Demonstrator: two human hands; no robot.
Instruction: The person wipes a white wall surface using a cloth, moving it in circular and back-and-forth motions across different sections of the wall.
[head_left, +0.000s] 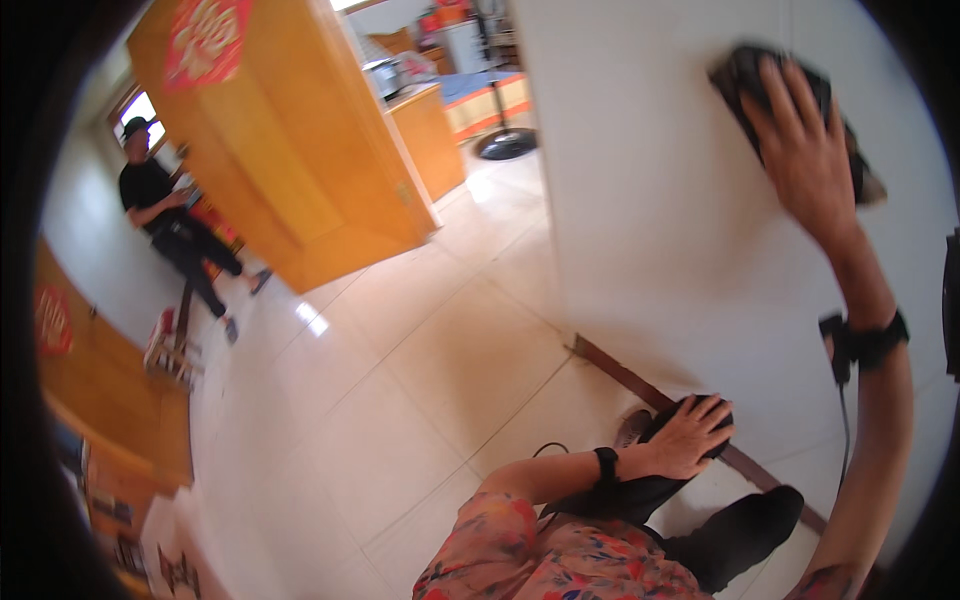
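Note:
My right hand (810, 161) is pressed flat over a dark folded cloth (733, 79) against the white wall (645, 172). The cloth's edges stick out past my fingertips and beside my palm. A black band (877, 341) with a small device and a cable sits on my right forearm. Lower down, my left hand (690, 442) lies with spread fingers on my bent knee in black trousers (656, 499) and holds nothing. Another black band (606, 466) circles my left wrist.
A brown skirting strip (622, 369) runs along the wall's foot. To the left stands an open wooden door (315, 150); past it are a cabinet (427, 142) and a round black stand base (508, 144). A person (154, 195) stands farther left near a small stool (169, 352).

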